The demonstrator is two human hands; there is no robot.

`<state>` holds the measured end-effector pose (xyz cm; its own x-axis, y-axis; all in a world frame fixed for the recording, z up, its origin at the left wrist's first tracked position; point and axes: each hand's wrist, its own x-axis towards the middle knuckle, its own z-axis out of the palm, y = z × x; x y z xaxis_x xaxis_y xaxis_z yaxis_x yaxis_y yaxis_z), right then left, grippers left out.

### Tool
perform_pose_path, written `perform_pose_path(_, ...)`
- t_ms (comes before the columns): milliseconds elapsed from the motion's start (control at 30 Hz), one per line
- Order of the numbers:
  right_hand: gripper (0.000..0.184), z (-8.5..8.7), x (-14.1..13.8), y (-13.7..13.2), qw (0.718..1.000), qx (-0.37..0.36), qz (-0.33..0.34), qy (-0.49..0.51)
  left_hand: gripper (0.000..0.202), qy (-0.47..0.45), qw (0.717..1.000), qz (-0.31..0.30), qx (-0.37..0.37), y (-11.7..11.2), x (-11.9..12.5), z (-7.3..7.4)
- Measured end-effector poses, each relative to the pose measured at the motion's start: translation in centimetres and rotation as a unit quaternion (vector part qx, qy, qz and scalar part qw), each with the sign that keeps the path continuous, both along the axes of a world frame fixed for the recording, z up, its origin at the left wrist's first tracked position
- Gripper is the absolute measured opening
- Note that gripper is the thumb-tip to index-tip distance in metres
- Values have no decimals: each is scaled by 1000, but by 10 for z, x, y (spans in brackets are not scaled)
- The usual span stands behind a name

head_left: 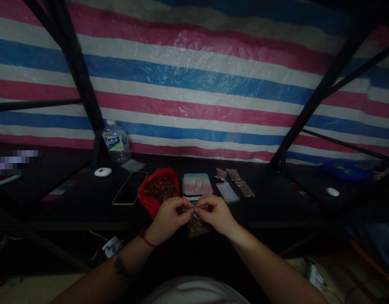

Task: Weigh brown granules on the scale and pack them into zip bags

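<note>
My left hand (pixel 171 214) and my right hand (pixel 216 212) meet at the table's front edge, both pinching the top of a small clear zip bag (pixel 198 228). Brown bits fill the lower part of this bag, which hangs below my fingers. Just beyond my left hand lies an opened red plastic bag (pixel 174 173) full of reddish-brown dried pieces (pixel 159 188). A small scale (pixel 190 179) sits straight ahead, with a little clear cup (pixel 199 183) on its plate. To its right are filled zip bags (pixel 246 189) and a flat, unfilled zip bag (pixel 228 192).
A phone (pixel 130 188) lies left of the red bag. Farther back stand a clear plastic bottle (pixel 116 142) and some flat clear bags (pixel 133 165). White mice (pixel 103 172) rest on either side. Dark metal frame bars (pixel 79 69) rise before a striped plastic sheet (pixel 194 84).
</note>
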<state>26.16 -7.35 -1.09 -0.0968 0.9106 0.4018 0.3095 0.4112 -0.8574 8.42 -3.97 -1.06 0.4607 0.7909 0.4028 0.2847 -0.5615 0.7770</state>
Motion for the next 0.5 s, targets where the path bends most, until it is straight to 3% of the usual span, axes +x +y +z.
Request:
perform_pose_path(233,11,-5,-1,2,998,-57,-6,20,12,38,998,3,44,3,-2,-2)
perform_pose_path(500,17,-2,7,9,993,-50,-27,99,17,68,993,30,95,12,-14,9)
